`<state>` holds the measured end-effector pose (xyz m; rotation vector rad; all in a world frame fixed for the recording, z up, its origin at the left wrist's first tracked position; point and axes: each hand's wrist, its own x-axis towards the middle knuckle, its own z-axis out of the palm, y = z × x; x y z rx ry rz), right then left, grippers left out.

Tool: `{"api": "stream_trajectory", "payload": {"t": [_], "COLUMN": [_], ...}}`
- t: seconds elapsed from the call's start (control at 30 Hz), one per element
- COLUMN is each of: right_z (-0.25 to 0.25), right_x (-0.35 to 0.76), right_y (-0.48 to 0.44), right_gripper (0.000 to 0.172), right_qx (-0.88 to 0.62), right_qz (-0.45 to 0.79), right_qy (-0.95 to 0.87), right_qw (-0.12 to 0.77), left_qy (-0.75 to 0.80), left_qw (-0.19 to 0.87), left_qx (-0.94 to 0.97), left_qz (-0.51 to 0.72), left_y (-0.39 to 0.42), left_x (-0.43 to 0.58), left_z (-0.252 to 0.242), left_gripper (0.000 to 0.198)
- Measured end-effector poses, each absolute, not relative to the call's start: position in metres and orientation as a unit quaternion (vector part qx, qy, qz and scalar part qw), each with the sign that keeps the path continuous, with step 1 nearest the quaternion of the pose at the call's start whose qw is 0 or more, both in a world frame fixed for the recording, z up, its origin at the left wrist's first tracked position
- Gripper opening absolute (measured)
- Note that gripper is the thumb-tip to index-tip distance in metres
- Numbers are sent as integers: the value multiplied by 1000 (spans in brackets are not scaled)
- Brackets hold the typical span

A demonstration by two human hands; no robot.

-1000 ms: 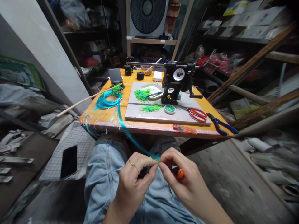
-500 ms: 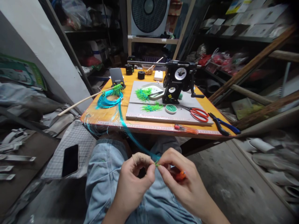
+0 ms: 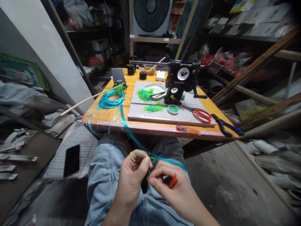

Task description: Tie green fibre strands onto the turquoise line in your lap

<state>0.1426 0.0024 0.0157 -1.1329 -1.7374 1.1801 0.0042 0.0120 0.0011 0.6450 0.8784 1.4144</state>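
Tight pinch of the left hand (image 3: 131,177), thumb against wrapped forefinger, on a green thread (image 3: 153,159), looped above the lap (image 3: 101,175), before the worktop's (image 3: 130,80) front edge. Right hand (image 3: 175,188) with thumb and forefinger pressed together at the thread's lower end, orange tool (image 3: 173,181) in its curled fingers. Blue strands (image 3: 129,128) pass from the worktop's left side over its front edge. Along that edge, a ruler strip (image 3: 209,133); its marks, like those on the machine dial (image 3: 182,74), are too small to read.
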Motion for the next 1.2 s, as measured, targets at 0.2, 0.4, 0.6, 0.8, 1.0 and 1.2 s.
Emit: {"api": "stream_trajectory", "payload": {"t": [0.2, 0.4, 0.6, 0.8, 1.0, 1.2], "right_z": [19, 18, 14, 15, 15, 16], "right_x": [144, 145, 146, 147, 149, 147], "right_y": [2, 2, 2, 0, 1, 7], "right_gripper": [23, 21, 18, 17, 10, 12], "right_qx": [-441, -438, -436, -435, -440, -452], "right_qz": [450, 452, 466, 468, 479, 468], "right_qy": [-689, -695, -691, -693, -673, -623], "right_qw": [358, 347, 340, 333, 352, 435], "left_qy": [375, 373, 380, 387, 375, 356], "left_qw": [624, 626, 619, 617, 625, 650], "left_qx": [291, 293, 292, 294, 290, 285], "left_qz": [620, 618, 622, 618, 621, 608], "left_y": [12, 11, 13, 12, 12, 8], "left_x": [3, 3, 4, 3, 3, 7], "left_z": [0, 0, 2, 2, -1, -5], "left_gripper": [23, 23, 24, 25, 23, 19]}}
